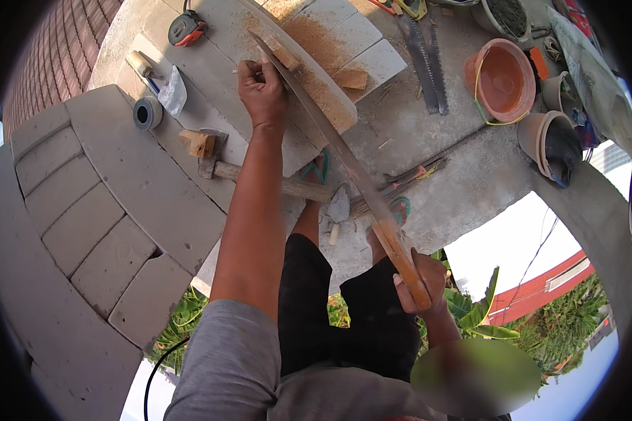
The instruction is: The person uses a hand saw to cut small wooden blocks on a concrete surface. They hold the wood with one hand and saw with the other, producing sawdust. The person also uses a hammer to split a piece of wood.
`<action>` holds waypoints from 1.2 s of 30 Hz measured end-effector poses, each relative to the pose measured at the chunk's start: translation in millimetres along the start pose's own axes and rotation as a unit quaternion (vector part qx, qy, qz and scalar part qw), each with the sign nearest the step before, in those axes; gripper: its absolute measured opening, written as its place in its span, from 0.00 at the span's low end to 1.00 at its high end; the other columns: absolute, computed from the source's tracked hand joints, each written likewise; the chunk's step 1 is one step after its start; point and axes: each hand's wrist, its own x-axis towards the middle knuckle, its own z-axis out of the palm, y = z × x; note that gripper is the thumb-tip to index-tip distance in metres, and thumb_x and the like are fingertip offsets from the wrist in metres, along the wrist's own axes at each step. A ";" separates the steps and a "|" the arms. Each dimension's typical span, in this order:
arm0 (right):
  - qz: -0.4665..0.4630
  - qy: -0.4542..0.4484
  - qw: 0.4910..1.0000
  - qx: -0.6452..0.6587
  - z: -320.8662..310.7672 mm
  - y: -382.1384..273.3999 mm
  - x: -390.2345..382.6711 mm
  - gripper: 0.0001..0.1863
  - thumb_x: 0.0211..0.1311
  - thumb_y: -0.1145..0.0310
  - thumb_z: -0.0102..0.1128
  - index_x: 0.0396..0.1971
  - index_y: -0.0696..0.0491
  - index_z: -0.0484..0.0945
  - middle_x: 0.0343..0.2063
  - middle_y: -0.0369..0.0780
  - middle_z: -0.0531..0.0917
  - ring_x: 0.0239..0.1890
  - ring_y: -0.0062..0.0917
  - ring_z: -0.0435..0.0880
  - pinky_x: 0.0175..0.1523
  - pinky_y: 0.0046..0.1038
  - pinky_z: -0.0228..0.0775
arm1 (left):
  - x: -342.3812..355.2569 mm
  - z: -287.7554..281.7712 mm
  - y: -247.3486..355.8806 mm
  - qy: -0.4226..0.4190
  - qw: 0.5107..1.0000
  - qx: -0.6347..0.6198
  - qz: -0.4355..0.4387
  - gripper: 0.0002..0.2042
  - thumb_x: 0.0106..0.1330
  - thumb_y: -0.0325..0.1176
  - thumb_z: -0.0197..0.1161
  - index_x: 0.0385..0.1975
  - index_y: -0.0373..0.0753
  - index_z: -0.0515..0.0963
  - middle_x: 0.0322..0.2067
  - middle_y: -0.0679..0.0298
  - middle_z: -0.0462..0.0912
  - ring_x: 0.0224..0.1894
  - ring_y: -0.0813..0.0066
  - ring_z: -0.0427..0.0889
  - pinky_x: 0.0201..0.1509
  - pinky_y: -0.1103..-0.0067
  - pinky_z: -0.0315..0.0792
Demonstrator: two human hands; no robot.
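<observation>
My right hand [423, 282] grips the wooden handle of a long machete [333, 137]. Its narrow blade slants up and to the left. Close beside the blade's tip, my left hand [263, 91] is closed, thumb and fingertips pressed together; whatever they pinch is hidden. A small wood block [282, 53] lies by those fingers, partly behind the blade. Sawdust and a second wood block [351, 78] lie on the pale blocks to the right. Under my left forearm rests a hammer [298, 188] with a wooden handle, its head next to another wood piece [198, 144].
A tape measure [186, 29], a tape roll [147, 113] and a wooden-handled tool [140, 64] lie at left. Two saw blades [423, 67] and an orange bucket [498, 81] are at right. A trowel [339, 203] lies near my sandalled feet. Grey blocks [91, 210] form a wall.
</observation>
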 end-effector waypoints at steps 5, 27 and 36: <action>0.004 -0.014 1.000 0.023 49.8 28.9 116.6 0.06 0.51 0.76 0.67 0.28 0.58 0.78 0.24 0.48 0.81 0.24 0.43 0.84 0.30 0.38 0.75 | -5.4 11.9 9.8 -0.011 0.997 -0.079 -0.017 0.10 0.80 0.30 0.63 0.35 0.41 0.69 0.30 0.70 0.79 0.31 0.86 0.76 0.34 0.82 0.72; -0.007 0.009 1.000 -0.020 9.1 8.1 6.7 0.08 0.48 0.76 0.67 0.24 0.58 0.76 0.22 0.45 0.77 0.23 0.42 0.82 0.29 0.38 0.72 | 1.4 -1.6 -1.8 0.008 1.000 -0.009 0.000 0.10 0.81 0.32 0.63 0.35 0.42 0.70 0.33 0.69 0.80 0.33 0.85 0.78 0.34 0.82 0.74; -0.072 -0.023 0.997 -0.020 48.5 34.9 99.1 0.06 0.54 0.79 0.66 0.28 0.58 0.76 0.25 0.44 0.78 0.23 0.41 0.81 0.32 0.36 0.78 | -1.3 6.7 -0.6 0.003 0.997 -0.078 -0.007 0.12 0.80 0.32 0.63 0.32 0.40 0.69 0.27 0.71 0.78 0.28 0.86 0.74 0.32 0.82 0.71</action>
